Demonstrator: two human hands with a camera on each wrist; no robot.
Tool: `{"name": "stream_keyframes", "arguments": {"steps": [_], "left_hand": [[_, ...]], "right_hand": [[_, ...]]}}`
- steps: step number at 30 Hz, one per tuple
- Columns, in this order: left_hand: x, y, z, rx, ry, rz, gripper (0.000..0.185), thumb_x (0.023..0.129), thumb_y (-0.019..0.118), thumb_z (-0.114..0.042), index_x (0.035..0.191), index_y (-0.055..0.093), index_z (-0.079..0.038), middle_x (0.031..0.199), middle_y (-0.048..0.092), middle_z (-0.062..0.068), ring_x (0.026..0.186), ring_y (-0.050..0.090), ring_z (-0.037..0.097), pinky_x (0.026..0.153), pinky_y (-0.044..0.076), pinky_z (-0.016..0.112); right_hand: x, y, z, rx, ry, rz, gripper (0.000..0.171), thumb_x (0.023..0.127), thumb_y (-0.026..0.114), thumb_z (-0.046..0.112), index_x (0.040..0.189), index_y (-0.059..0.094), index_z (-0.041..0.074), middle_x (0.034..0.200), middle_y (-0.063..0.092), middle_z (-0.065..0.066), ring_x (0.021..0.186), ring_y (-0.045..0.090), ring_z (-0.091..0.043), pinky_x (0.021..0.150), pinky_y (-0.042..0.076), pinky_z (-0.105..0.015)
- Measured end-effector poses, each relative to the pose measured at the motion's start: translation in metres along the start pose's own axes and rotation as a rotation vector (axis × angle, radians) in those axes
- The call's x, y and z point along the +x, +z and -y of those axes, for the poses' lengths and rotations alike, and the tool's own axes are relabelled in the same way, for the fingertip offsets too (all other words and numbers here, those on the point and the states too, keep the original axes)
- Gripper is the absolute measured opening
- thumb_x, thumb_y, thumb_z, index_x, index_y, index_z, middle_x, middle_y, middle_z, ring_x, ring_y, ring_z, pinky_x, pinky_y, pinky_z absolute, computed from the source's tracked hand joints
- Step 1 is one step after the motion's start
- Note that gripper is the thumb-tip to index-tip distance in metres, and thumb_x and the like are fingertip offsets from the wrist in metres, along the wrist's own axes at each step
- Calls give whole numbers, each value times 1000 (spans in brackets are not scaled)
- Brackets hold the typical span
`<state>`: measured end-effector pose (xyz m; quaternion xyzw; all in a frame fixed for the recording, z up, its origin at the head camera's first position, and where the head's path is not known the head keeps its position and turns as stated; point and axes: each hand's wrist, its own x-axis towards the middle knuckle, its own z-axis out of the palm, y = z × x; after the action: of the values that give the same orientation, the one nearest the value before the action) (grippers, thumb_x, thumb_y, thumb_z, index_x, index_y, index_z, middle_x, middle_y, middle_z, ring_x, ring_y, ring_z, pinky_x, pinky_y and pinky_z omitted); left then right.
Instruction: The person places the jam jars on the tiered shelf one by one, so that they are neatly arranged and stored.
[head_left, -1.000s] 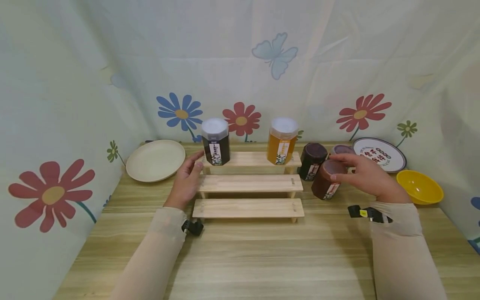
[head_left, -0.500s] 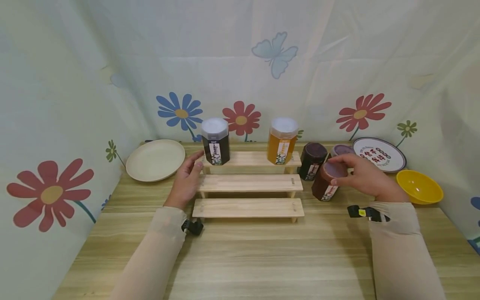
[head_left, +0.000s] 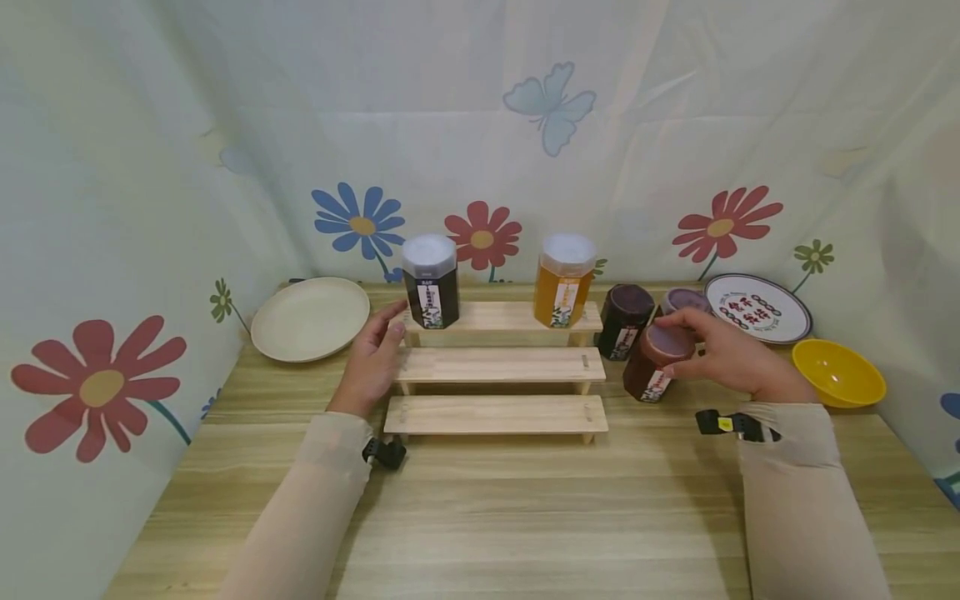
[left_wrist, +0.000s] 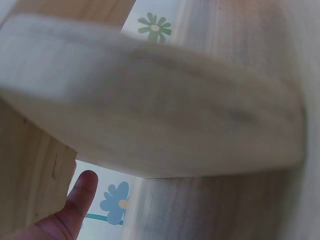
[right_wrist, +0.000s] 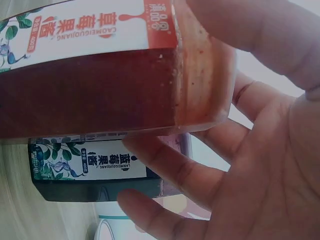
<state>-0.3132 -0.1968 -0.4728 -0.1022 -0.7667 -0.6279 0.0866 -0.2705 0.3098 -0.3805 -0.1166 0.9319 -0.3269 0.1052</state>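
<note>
My right hand (head_left: 723,354) holds a red-brown jam jar (head_left: 643,371) around its lid end, thumb in front and fingers behind. The jar leans slightly, right of the wooden three-step rack (head_left: 498,365). Its label, in the right wrist view, faces the thumb side. Behind it stand a dark jam jar (head_left: 626,321) and a purple-lidded jar (head_left: 686,299), partly hidden by the hand. My left hand (head_left: 375,358) lies at the rack's left end, fingers extended. The left wrist view shows a fingertip (left_wrist: 86,182) beside the rack's wood (left_wrist: 150,115).
On the rack's top step stand a dark jar (head_left: 432,292) at left and a yellow-orange jar (head_left: 564,292) at right. A cream plate (head_left: 311,321) is at the back left. A white patterned plate (head_left: 780,321) and a yellow bowl (head_left: 840,375) lie at the right.
The red-brown jar has turned and tilted a little, its label shifting slightly left and down. My right thumb has dropped slightly along it. The left hand has stayed in place.
</note>
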Motion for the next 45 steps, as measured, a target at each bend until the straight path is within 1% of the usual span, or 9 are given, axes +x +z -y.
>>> {"name": "stream_keyframes", "arguments": {"steps": [5,13,22,24,29,31,35,40,45], "left_hand": [[0,0,-1,-3,1,-3,47,114,47,-27,159,48,-12,166,43,5,156,33,23,127,28,50],[0,-1,-3,-9,2,3,46,114,47,-27,158,49,-13,166,43,5,155,34,23,127,28,49],[0,-1,-1,0,-2,1,47,114,47,-29,159,48,-14,166,42,5,154,35,23,126,29,49],[0,-1,-1,0,-3,0,47,114,47,-29,159,47,-13,166,42,4,154,35,24,126,29,49],[0,0,-2,0,1,0,47,114,47,-28,159,48,-13,166,43,4,154,36,23,126,30,49],[0,0,-2,1,-1,1,47,114,47,-28,159,48,-14,166,43,4,154,36,23,126,30,49],[0,0,-3,1,-3,3,47,114,47,-29,159,48,-15,166,43,3,155,35,21,127,29,47],[0,-1,-1,-3,7,8,47,114,47,-28,159,48,-14,166,43,3,155,35,22,127,28,48],[-1,-1,-2,7,-1,3,46,114,47,-29,158,49,-16,165,44,2,154,36,21,127,29,47]], "right_hand": [[1,0,-1,0,-12,-4,65,92,82,13,148,50,9,139,56,-20,122,52,-39,97,55,-48],[1,1,-2,-22,-28,-31,62,90,85,16,145,57,11,137,58,-17,121,53,-36,97,53,-49],[-11,0,19,-101,-104,-95,56,87,89,21,138,66,16,137,61,-15,119,56,-35,100,53,-54],[-14,0,25,-103,-136,-114,56,87,90,22,137,67,15,135,62,-12,119,58,-34,100,53,-50],[-22,4,39,-44,-226,-161,55,85,91,20,136,69,16,127,64,-5,113,58,-26,90,53,-25],[-25,6,45,-2,-261,-182,55,84,92,17,135,70,17,125,64,-4,109,58,-23,86,53,-20],[-29,12,55,68,-307,-219,55,82,92,13,133,71,18,124,65,-3,106,59,-19,85,55,-20],[-32,17,64,157,-311,-264,52,81,92,9,129,73,19,124,66,1,107,60,-19,84,56,-20],[-25,25,67,200,-375,-291,52,83,90,5,131,72,13,130,66,-3,111,58,-19,86,55,-18]]}}
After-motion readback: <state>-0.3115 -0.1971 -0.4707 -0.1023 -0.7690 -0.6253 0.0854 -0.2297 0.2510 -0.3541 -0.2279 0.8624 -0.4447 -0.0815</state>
